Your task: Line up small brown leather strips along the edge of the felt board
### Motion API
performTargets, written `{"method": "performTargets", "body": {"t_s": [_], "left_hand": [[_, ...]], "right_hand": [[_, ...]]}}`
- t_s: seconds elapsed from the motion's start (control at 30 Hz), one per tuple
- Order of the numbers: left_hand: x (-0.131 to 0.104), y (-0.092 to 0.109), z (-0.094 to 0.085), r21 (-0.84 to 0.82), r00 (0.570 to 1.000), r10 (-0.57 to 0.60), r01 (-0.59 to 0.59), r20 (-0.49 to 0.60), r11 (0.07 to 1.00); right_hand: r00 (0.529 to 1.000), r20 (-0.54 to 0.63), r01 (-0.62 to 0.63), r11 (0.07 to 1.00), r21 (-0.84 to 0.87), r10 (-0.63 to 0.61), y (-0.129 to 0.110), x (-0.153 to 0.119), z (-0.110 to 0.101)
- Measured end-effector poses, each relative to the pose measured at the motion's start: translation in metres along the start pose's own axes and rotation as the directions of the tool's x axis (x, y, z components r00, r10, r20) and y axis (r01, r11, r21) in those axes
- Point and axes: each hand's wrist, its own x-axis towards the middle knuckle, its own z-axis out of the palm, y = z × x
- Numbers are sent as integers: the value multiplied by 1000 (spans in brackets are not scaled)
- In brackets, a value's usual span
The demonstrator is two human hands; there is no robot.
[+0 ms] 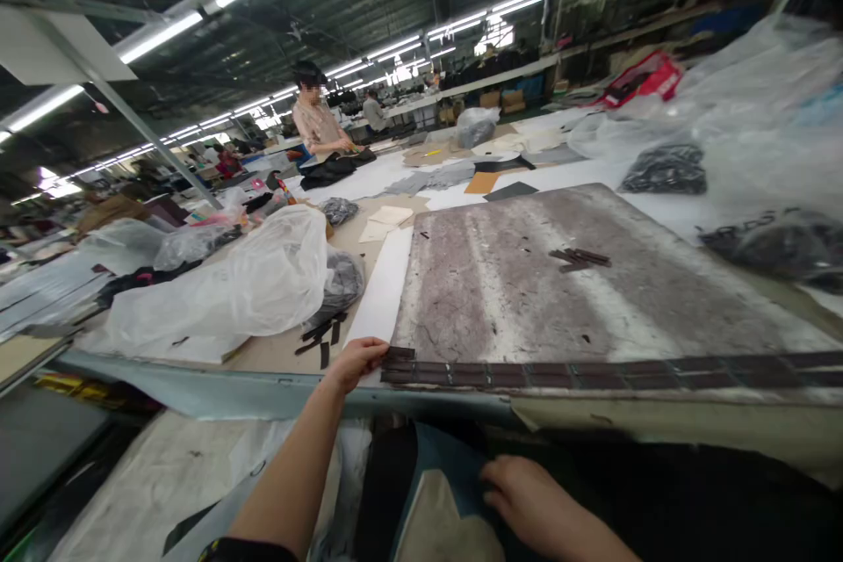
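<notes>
In the head view, the left hand [359, 363] is at the near edge of the table [263, 356]. Its thumb and fingers are close together, and they hold the left end of a dark strip [403, 353]. This strip lies flat on the near left corner of a large, stained board [520, 290], just to the right of the left hand. Directly below the strip begins a double row [553, 375] of similar dark pieces, which goes along the near edge of the board, far to the right.

The right hand [527, 492] is lower than the table top, near the blue cloth [448, 457] on the person's front, and well apart from the strip. Its fingers are bent; I cannot tell whether it holds something.

Just beyond the left hand lies a white sheet [382, 290], along the left side of the board. To the left of this hand there are a few loose pieces [322, 341], and behind them a bag [342, 281] with dark contents and a big clear bag [230, 290]. A small pile [580, 257] of dark pieces is on the board, ahead of the right hand. Farther ahead, on the left, another person [320, 118] stands at the table with dark material [335, 169].
</notes>
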Motion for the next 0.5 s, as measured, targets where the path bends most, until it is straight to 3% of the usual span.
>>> {"method": "performTargets", "body": {"t_s": [0.5], "left_hand": [[4, -5, 5, 203, 988, 10, 22, -156, 979]], "right_hand": [[999, 23, -43, 996, -77, 45, 0, -3, -3]]}}
